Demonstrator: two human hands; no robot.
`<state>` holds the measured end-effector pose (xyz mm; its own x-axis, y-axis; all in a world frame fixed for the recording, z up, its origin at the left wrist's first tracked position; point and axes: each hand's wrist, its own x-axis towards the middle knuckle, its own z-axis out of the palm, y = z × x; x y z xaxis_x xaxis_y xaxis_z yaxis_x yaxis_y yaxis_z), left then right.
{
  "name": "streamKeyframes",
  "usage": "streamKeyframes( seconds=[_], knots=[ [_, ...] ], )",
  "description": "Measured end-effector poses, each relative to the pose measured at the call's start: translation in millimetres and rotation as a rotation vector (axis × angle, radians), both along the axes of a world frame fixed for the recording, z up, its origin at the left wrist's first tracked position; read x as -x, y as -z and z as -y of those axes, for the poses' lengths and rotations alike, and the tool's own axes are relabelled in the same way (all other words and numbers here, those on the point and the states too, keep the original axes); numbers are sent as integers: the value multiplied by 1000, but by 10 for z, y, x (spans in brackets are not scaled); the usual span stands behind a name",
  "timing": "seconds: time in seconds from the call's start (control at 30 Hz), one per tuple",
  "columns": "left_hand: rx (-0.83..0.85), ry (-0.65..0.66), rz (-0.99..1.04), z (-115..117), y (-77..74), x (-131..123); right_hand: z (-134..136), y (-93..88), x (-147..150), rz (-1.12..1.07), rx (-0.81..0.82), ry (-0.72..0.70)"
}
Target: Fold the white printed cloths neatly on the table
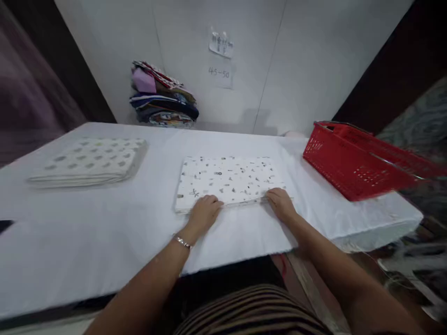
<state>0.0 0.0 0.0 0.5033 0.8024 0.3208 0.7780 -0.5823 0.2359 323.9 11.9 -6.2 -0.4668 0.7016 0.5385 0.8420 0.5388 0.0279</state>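
The fingers [212, 200] of the left hand [204, 212] lie bent and close together over the near edge of a folded white printed cloth [230, 174]; those of the right hand [280, 203] curl over the same edge nearer its right corner. Whether either hand pinches the fabric or merely presses it cannot be told. The cloth lies flat on the white-covered desk [146, 242], close to the desk's near edge. Toward the desk's far left corner lies a thicker folded fabric [94, 160] with grey motifs. A red plastic basket [349, 158] stands by the right edge, and a stack of folded textiles [164, 104] rises at the far edge.
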Motion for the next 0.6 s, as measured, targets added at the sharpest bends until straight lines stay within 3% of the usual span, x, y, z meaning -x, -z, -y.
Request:
streamKeyframes(
  seconds=[0.6],
  knots=[
    [-22,2,83,21,27,13,76,-9,-60,24,152,-68]
  ],
)
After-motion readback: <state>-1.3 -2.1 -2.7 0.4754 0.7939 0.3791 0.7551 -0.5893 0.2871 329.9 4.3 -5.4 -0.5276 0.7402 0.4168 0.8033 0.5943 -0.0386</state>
